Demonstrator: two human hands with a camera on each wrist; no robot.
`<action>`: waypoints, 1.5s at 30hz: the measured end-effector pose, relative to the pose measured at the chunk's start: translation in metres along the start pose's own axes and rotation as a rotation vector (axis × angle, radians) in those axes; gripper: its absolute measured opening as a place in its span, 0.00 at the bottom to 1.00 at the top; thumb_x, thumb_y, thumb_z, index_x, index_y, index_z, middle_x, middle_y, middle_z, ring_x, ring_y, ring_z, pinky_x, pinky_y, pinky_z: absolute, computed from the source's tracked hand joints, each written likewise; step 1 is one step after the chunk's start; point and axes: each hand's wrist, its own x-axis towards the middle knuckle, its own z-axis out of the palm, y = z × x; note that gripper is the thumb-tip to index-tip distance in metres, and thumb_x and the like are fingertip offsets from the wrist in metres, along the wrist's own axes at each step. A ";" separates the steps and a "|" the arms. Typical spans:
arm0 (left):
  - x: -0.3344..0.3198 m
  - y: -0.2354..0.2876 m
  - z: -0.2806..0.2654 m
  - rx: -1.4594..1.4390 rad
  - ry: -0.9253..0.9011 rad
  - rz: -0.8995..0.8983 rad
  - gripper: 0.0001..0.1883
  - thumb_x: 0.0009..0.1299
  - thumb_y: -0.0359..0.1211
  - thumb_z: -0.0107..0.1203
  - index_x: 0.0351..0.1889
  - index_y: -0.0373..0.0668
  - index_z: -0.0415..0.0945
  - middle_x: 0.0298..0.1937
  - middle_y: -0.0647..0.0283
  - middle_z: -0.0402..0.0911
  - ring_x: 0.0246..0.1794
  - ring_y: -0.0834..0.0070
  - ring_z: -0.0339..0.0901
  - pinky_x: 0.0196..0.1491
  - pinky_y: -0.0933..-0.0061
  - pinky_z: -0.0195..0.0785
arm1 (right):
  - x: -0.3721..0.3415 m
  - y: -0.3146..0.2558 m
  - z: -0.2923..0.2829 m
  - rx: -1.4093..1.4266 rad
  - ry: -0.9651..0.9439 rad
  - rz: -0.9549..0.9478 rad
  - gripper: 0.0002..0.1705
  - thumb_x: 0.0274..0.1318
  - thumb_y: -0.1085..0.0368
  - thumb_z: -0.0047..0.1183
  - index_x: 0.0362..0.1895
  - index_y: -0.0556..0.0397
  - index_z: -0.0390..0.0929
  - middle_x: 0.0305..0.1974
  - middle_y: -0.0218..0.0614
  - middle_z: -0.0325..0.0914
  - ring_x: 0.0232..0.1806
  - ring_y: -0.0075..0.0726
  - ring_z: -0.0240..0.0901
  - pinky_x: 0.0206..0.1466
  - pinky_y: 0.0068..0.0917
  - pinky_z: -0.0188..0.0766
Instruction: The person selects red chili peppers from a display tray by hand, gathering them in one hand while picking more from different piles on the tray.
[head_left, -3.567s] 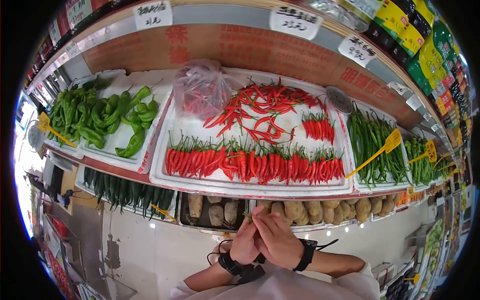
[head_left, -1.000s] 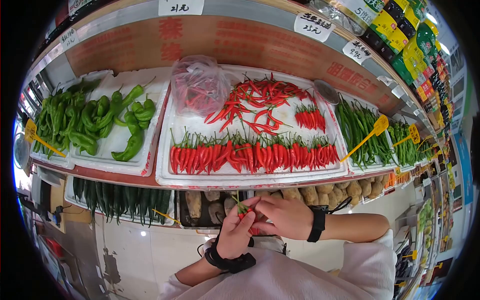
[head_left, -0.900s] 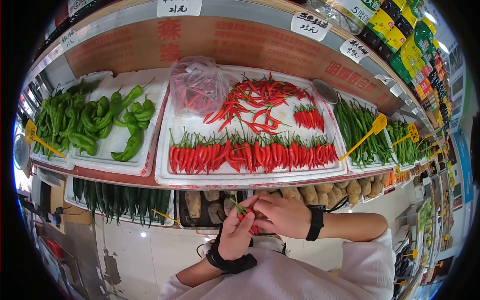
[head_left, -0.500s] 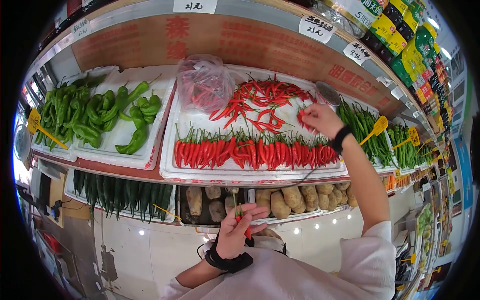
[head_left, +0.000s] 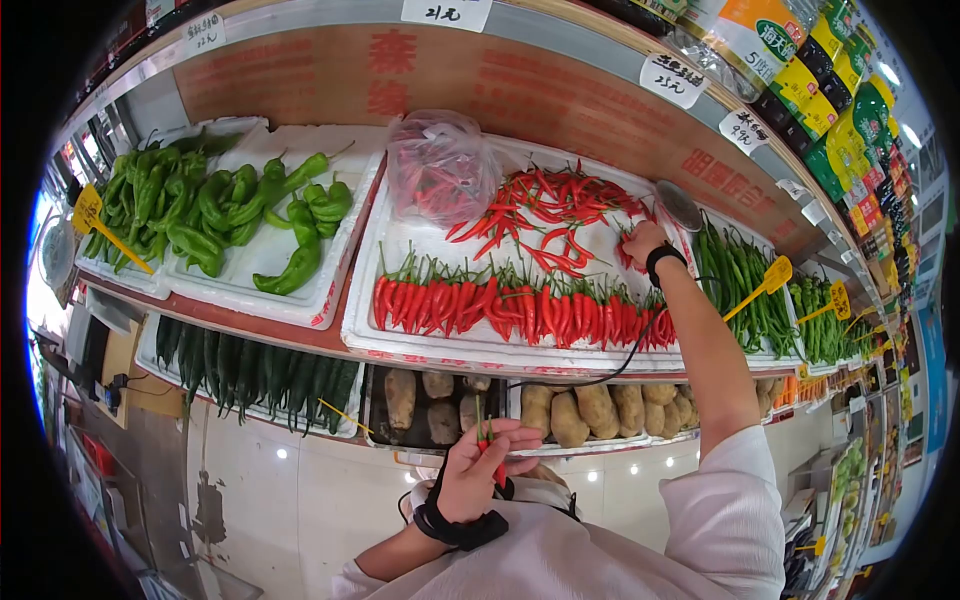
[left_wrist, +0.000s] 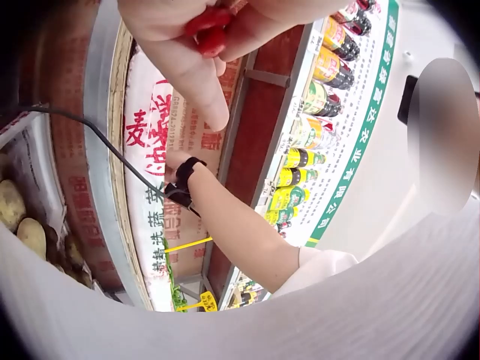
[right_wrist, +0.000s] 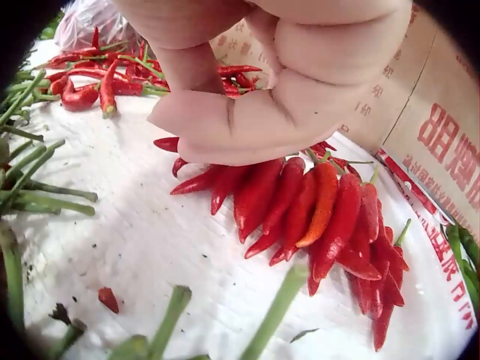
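Note:
Low in front of my body, my left hand (head_left: 470,480) pinches red chili peppers (head_left: 499,473) under the thumb, green stems up and the other fingers stretched out. The left wrist view shows one red pod (left_wrist: 212,40) at that hand's fingers. My right hand (head_left: 646,241) reaches over the white foam tray (head_left: 520,358), at its right side. In the right wrist view its curled fingers (right_wrist: 247,120) and thumb grip at a small row of red chilies (right_wrist: 300,206), with pod tips showing below them; the stem ends are hidden.
A longer row of chilies (head_left: 530,312) lines the tray's front, loose ones (head_left: 565,195) behind, beside a plastic bag (head_left: 440,170). Green peppers (head_left: 215,215) lie left, long green chilies (head_left: 735,270) right. Potatoes (head_left: 590,408) sit below. A cable (head_left: 600,380) trails from the right wrist.
Both hands were together in front of the body. The right hand has left the left and moved up and right to the small chili row; the left stays low, its fingers now spread.

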 end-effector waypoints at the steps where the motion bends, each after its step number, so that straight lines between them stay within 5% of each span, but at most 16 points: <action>1: 0.000 0.000 0.000 -0.002 -0.002 0.002 0.13 0.77 0.29 0.40 0.57 0.38 0.65 0.54 0.48 0.76 0.55 0.61 0.76 0.56 0.56 0.73 | -0.003 -0.002 -0.002 -0.008 -0.032 0.029 0.18 0.43 0.60 0.58 0.35 0.62 0.81 0.35 0.57 0.81 0.41 0.52 0.81 0.48 0.40 0.77; 7: 0.003 0.002 0.000 0.005 -0.042 -0.020 0.14 0.78 0.28 0.36 0.58 0.35 0.64 0.56 0.50 0.74 0.58 0.64 0.74 0.59 0.61 0.71 | -0.017 -0.003 -0.007 -0.104 0.140 -0.134 0.17 0.48 0.61 0.58 0.38 0.62 0.79 0.36 0.56 0.81 0.35 0.50 0.82 0.42 0.39 0.78; 12: 0.007 0.002 0.002 0.023 -0.038 -0.020 0.13 0.77 0.29 0.40 0.58 0.38 0.65 0.56 0.47 0.75 0.57 0.60 0.75 0.58 0.56 0.71 | -0.104 -0.033 -0.049 0.495 -0.098 -0.337 0.11 0.54 0.62 0.58 0.36 0.56 0.75 0.25 0.39 0.79 0.20 0.29 0.76 0.27 0.28 0.74; 15: 0.010 0.005 0.010 -0.057 -0.134 0.026 0.13 0.78 0.27 0.36 0.56 0.35 0.65 0.60 0.48 0.72 0.63 0.59 0.70 0.66 0.57 0.62 | -0.204 -0.065 -0.066 0.569 -0.338 -0.598 0.06 0.60 0.64 0.54 0.35 0.51 0.73 0.27 0.26 0.75 0.21 0.19 0.71 0.22 0.21 0.68; 17: 0.015 0.000 0.015 -0.065 -0.166 0.125 0.11 0.77 0.28 0.38 0.53 0.38 0.68 0.62 0.46 0.70 0.66 0.56 0.66 0.68 0.52 0.56 | -0.258 -0.077 -0.056 0.449 -0.253 -0.847 0.09 0.55 0.62 0.58 0.33 0.52 0.73 0.27 0.37 0.77 0.30 0.40 0.77 0.33 0.33 0.72; 19: 0.020 -0.003 0.020 -0.082 -0.200 0.232 0.09 0.76 0.28 0.39 0.49 0.40 0.70 0.64 0.46 0.68 0.68 0.55 0.63 0.70 0.49 0.52 | -0.296 -0.082 -0.045 0.411 -0.457 -0.782 0.16 0.56 0.61 0.58 0.43 0.50 0.66 0.30 0.41 0.77 0.28 0.46 0.78 0.31 0.37 0.72; 23: 0.025 -0.002 0.031 -0.126 -0.160 0.366 0.09 0.76 0.27 0.39 0.46 0.41 0.72 0.69 0.47 0.62 0.71 0.57 0.58 0.71 0.48 0.49 | -0.315 -0.078 -0.036 0.668 -0.417 -0.699 0.24 0.57 0.60 0.58 0.50 0.53 0.59 0.35 0.39 0.78 0.27 0.39 0.78 0.30 0.35 0.73; 31: 0.026 -0.001 0.051 0.002 -0.209 0.349 0.13 0.76 0.28 0.39 0.55 0.38 0.69 0.73 0.47 0.56 0.70 0.59 0.59 0.68 0.58 0.55 | -0.331 -0.082 -0.026 0.739 -0.325 -0.823 0.19 0.54 0.65 0.58 0.47 0.55 0.67 0.36 0.44 0.75 0.38 0.48 0.76 0.38 0.36 0.74; 35: 0.025 0.003 0.055 -0.084 -0.202 0.309 0.17 0.77 0.29 0.39 0.62 0.38 0.64 0.72 0.48 0.57 0.69 0.60 0.61 0.68 0.58 0.56 | -0.320 -0.073 -0.040 0.638 -0.411 -0.678 0.15 0.55 0.66 0.57 0.45 0.52 0.69 0.39 0.44 0.76 0.38 0.45 0.77 0.39 0.35 0.73; 36: 0.024 0.002 0.051 -0.095 -0.184 0.307 0.17 0.77 0.30 0.38 0.63 0.38 0.63 0.72 0.48 0.57 0.69 0.61 0.61 0.68 0.58 0.56 | -0.308 -0.069 -0.047 0.593 -0.348 -0.656 0.12 0.55 0.66 0.56 0.43 0.51 0.70 0.37 0.44 0.76 0.36 0.44 0.77 0.38 0.34 0.73; 37: 0.023 0.002 0.048 -0.106 -0.165 0.306 0.18 0.77 0.30 0.38 0.64 0.38 0.62 0.71 0.48 0.58 0.69 0.61 0.61 0.68 0.57 0.56 | -0.288 -0.061 -0.046 0.605 -0.050 -0.819 0.12 0.55 0.66 0.56 0.43 0.51 0.71 0.34 0.40 0.77 0.32 0.41 0.77 0.35 0.33 0.73; 38: 0.021 0.002 0.048 -0.092 -0.091 0.304 0.16 0.77 0.31 0.39 0.61 0.41 0.64 0.66 0.52 0.66 0.61 0.67 0.70 0.61 0.63 0.65 | -0.260 -0.047 -0.049 0.608 0.061 -0.737 0.12 0.56 0.66 0.56 0.43 0.52 0.72 0.32 0.37 0.77 0.28 0.33 0.76 0.33 0.30 0.72; 39: 0.019 0.000 0.040 -0.116 -0.091 0.274 0.15 0.77 0.31 0.40 0.60 0.43 0.65 0.62 0.55 0.68 0.54 0.71 0.71 0.54 0.68 0.66 | -0.241 -0.040 -0.075 0.642 -0.026 -0.508 0.10 0.57 0.66 0.56 0.42 0.53 0.73 0.28 0.33 0.76 0.25 0.26 0.72 0.31 0.26 0.71; 41: 0.018 -0.005 0.020 -0.165 -0.096 0.222 0.12 0.77 0.32 0.42 0.56 0.46 0.67 0.54 0.60 0.74 0.40 0.78 0.73 0.41 0.77 0.68 | -0.174 -0.003 -0.082 0.789 0.039 -0.348 0.09 0.58 0.68 0.55 0.42 0.55 0.73 0.25 0.31 0.76 0.26 0.21 0.74 0.30 0.23 0.72; 42: 0.015 -0.002 0.027 -0.135 -0.021 0.209 0.08 0.77 0.33 0.44 0.51 0.48 0.69 0.41 0.68 0.73 0.25 0.85 0.61 0.27 0.84 0.54 | -0.148 0.014 -0.088 0.764 0.047 -0.259 0.11 0.56 0.66 0.57 0.41 0.57 0.74 0.26 0.34 0.78 0.27 0.25 0.76 0.31 0.25 0.73; 45: 0.010 -0.009 0.019 -0.144 -0.015 0.155 0.07 0.77 0.32 0.44 0.50 0.48 0.69 0.37 0.69 0.69 0.23 0.86 0.56 0.25 0.85 0.50 | -0.053 0.078 -0.067 0.407 0.173 -0.142 0.15 0.50 0.65 0.58 0.41 0.58 0.75 0.27 0.37 0.79 0.24 0.30 0.76 0.27 0.26 0.73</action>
